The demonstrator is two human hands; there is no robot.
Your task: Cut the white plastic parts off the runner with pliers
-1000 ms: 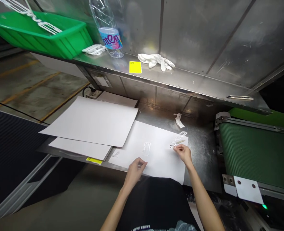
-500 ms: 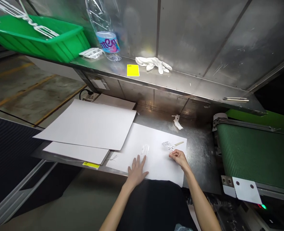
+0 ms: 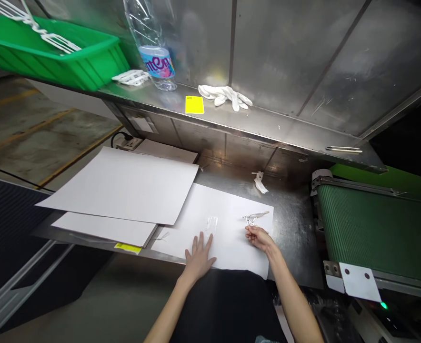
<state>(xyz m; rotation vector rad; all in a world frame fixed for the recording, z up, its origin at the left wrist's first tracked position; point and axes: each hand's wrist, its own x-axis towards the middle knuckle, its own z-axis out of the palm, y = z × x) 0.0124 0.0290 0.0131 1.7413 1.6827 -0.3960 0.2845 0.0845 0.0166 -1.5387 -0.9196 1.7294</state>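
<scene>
My left hand (image 3: 198,258): lay palm down with its fingers spread, gripping nothing, over the near part of the white sheet (image 3: 232,252)
Clear plastic piece (image 3: 212,225): lay on that sheet, just beyond my left fingertips; whether they touched its near edge, I could not make out
My right hand (image 3: 259,239): had its fingers curled in and thumb and forefinger brought together, just at the metal end of the hand tool (image 3: 250,222); whether I had the tool in that pinch, I could not tell
Tool: showed a pale handle pointing off to the right, above my knuckles, over the same sheet
Steel table (image 3: 292,228): carried the sheet, with larger white boards (image 3: 125,186) overlapping on its left and a crumpled white scrap (image 3: 260,183) beyond the tool
Shelf (image 3: 267,126): held, from left to right, a green bin (image 3: 99,66), a plastic bottle (image 3: 156,62), a yellow note (image 3: 194,105), white gloves (image 3: 225,96) and tweezers (image 3: 343,149)
Green conveyor belt (image 3: 375,228): stood to the right of the table, well apart from my right hand
</scene>
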